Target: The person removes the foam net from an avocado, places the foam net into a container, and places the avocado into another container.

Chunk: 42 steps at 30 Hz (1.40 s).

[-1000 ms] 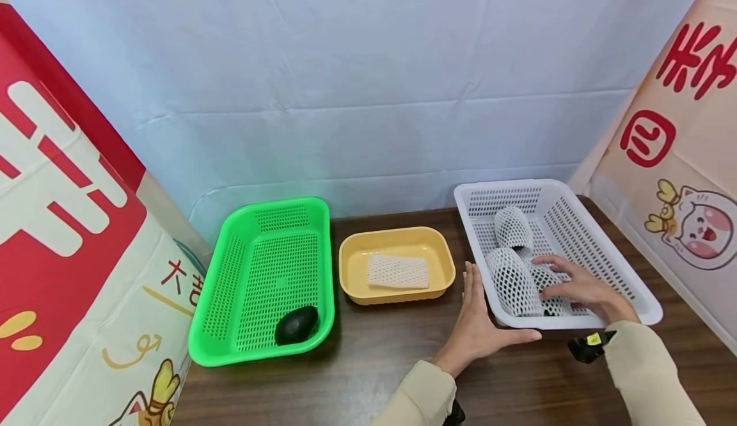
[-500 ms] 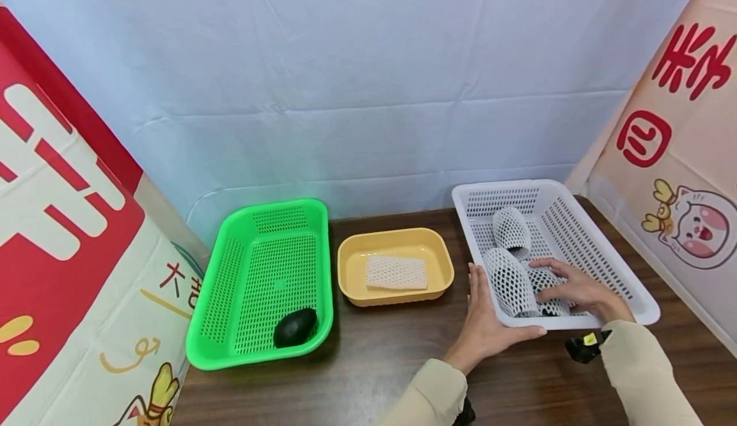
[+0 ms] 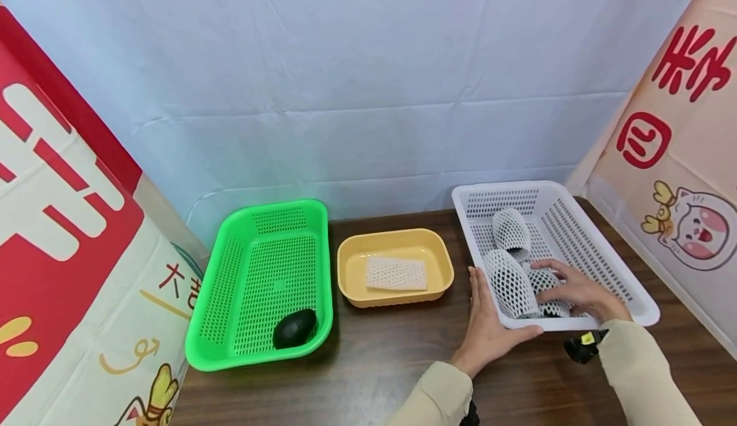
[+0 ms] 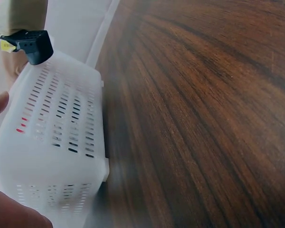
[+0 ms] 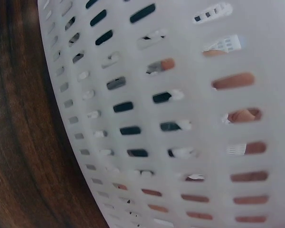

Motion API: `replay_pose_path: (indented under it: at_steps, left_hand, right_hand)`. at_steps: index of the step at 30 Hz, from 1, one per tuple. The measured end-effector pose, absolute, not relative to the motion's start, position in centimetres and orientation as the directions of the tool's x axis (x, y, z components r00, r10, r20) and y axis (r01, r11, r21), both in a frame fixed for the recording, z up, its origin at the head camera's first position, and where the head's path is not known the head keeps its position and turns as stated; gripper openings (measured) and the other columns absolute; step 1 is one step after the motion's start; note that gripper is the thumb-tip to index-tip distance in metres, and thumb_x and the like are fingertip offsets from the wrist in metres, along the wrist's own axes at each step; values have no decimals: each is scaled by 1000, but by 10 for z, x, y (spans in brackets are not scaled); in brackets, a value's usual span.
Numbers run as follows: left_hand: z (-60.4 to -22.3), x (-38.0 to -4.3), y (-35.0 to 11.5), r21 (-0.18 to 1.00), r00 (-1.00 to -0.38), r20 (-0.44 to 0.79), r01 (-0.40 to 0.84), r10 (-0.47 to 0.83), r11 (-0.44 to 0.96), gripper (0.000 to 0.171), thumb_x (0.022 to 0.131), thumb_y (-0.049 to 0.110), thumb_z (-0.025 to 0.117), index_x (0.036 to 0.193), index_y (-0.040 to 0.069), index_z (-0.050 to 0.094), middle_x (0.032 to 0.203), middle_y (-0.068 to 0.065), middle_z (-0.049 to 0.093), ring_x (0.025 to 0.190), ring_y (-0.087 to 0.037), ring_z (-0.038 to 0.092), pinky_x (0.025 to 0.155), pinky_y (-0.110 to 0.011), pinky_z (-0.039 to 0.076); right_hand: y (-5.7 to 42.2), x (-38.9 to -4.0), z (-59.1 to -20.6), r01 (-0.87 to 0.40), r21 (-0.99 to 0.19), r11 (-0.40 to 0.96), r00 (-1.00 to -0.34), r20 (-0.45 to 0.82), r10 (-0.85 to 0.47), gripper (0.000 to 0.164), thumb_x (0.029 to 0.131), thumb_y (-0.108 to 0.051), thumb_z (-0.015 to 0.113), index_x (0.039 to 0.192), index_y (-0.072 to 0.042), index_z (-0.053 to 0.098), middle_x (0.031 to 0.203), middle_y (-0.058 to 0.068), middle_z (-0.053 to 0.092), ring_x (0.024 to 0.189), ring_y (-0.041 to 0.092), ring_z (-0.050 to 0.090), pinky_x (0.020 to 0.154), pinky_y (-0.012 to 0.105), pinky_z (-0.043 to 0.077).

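Observation:
In the head view, the white basket [image 3: 610, 256] at right holds several white foam fruit nets. My right hand [image 3: 584, 293] reaches inside, thumb and fingers around a net-wrapped dark fruit [image 3: 553, 313], avocado-like. Its dark surface shows through the mesh and is partly hidden by the hand. To its left lies a second foam net [image 3: 509, 284], and behind it a third foam net [image 3: 511, 229]. My left hand [image 3: 483, 333] touches the basket's front left corner, fingers straight along the side and thumb at the front rim. In the right wrist view, slotted basket wall [image 5: 190, 142] hides most of that hand.
A bare dark oval fruit [image 3: 294, 329] lies in the green basket [image 3: 198, 323] at left. Between the baskets stands a yellow tray [image 3: 351, 247] with a flat foam net [image 3: 396, 274] in it. Cloth panels border the wooden table [image 3: 368, 362] at back and sides.
The left hand shifts slightly to the right along the basket corner. The right hand stays at the net-wrapped fruit, almost still. The view shifts a little.

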<state>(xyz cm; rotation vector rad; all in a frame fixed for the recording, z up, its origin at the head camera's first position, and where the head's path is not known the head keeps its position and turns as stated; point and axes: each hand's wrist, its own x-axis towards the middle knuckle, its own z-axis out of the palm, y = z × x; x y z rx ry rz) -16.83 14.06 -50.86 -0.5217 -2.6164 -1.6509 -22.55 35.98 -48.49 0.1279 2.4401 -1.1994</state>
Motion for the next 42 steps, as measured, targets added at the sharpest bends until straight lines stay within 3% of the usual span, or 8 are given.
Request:
replay_pose_path:
  at_steps: [11,17,26,35,42]
  left_hand:
    - [-507,-172,139,875,-943,191,290,274,388,122,63,50,74,141,13,-12,146,-1,-13,132,-21,4,100,-35,24]
    - [-506,-173,138,871,-944,192,290,268,397,122,63,51,74,142,13,-11,146,-1,-12,132,-21,4,100,-35,24]
    - [-505,-171,140,867,-944,195,293,266,404,123,61,51,75,142,11,-10,147,-2,-11,132,-19,1,102,-34,21]
    - [-506,-169,139,855,-947,195,292,254,429,123,60,52,75,142,10,-7,147,-4,-9,132,-19,2,101,-33,22]
    - [-505,-168,141,849,-949,186,286,255,444,122,61,53,74,143,10,-5,147,-2,-9,132,-18,2,101,-32,22]
  right_hand:
    - [355,-225,-478,208,-727,655,-925,-365,-110,76,70,-25,74,130,-6,32,127,41,12,100,54,33,50,41,46]
    - [352,-226,-477,213,-720,661,-925,-366,-101,76,69,-26,74,130,-6,33,127,39,13,100,52,33,50,40,46]
    - [353,-223,-477,204,-701,683,-940,-336,-65,75,69,-28,74,130,-7,34,123,29,31,92,39,40,52,34,43]
    - [356,-223,-480,222,-708,670,-945,-325,-31,78,70,-30,73,131,-5,31,127,37,16,95,45,36,52,34,42]
    - [357,-222,-479,222,-712,666,-951,-308,-12,81,70,-32,73,132,-5,30,127,39,16,96,45,36,52,34,42]
